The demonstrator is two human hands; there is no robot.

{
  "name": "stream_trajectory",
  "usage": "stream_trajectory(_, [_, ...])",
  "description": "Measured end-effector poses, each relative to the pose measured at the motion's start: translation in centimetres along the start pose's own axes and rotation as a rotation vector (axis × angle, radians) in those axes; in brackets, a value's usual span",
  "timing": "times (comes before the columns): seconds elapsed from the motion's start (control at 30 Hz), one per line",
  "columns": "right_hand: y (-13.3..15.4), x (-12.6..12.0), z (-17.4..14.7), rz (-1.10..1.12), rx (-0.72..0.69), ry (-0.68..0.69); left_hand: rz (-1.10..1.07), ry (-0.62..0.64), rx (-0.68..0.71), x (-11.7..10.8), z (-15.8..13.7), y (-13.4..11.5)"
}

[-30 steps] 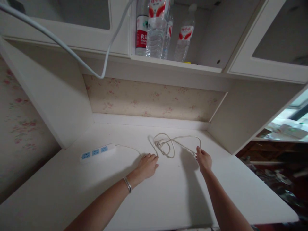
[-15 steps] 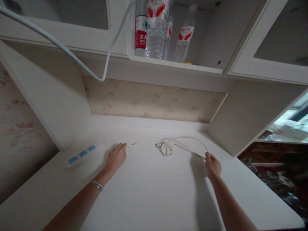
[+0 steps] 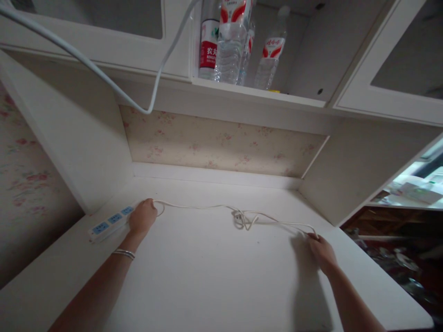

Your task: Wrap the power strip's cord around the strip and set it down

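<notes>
A white power strip [image 3: 112,223] with blue sockets lies at the left of the white desk. My left hand [image 3: 143,216] is closed around the power cord close to the strip's right end, and a small loop of cord shows beside its fingers. From there the white power cord [image 3: 194,207] runs across the desk to a loose tangle [image 3: 245,220] in the middle, where its plug seems to lie among the loops. Pinched in my right hand [image 3: 321,249], at the right, is a stretch of the same cord. A bracelet sits on my left wrist.
Overhead, a cabinet shelf [image 3: 256,90] holds several plastic bottles [image 3: 272,57]. A thick white cable [image 3: 114,87] hangs down at upper left, in front of the cabinet. Side panels [image 3: 367,161] bound the desk [image 3: 207,272] left and right.
My left hand has slid left along the cord toward the power strip. My right hand has moved right and slightly nearer, drawing the cord straighter, and the coil has loosened.
</notes>
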State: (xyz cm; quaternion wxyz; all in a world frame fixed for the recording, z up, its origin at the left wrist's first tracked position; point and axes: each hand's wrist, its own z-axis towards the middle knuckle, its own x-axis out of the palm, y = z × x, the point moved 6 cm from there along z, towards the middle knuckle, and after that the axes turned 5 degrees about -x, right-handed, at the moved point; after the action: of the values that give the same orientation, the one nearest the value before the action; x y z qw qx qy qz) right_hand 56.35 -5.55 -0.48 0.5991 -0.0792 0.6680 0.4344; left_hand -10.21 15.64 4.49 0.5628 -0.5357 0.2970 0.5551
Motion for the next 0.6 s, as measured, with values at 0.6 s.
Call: stream_trajectory(0.6, [5.3,1.9,-9.6,-0.319,-0.542,0.377,-0.532,0.388,0.867,-0.4,-17.4,-18.9])
